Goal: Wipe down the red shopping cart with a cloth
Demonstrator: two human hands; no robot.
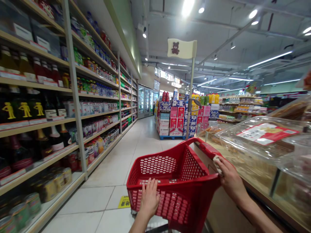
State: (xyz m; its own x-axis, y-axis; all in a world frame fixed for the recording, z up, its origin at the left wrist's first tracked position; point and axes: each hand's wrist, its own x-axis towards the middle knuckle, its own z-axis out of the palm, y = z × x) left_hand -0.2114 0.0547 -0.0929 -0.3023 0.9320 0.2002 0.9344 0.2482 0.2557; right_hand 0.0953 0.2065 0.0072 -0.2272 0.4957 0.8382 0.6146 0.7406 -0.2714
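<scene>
A red plastic shopping cart [191, 183] stands in front of me, its slotted basket holding nothing that I can see. My left hand [150, 196] lies with straight fingers at the rim of the cart's near side. At the right end, my right hand [229, 176] is closed around a crumpled white cloth or tissue [217, 164]. It presses this against the end of the cart's red handle bar [206, 149]. The palm side of both hands is hidden.
Drink shelves [80, 129] line the left side. Clear plastic food boxes [252, 136] fill the counter at right, close to my right arm. Stacked cartons [177, 122] stand ahead on a blue pallet [167, 138]. A bear flag [182, 48] rises on a pole. A yellow sticker [124, 202] marks the tiles.
</scene>
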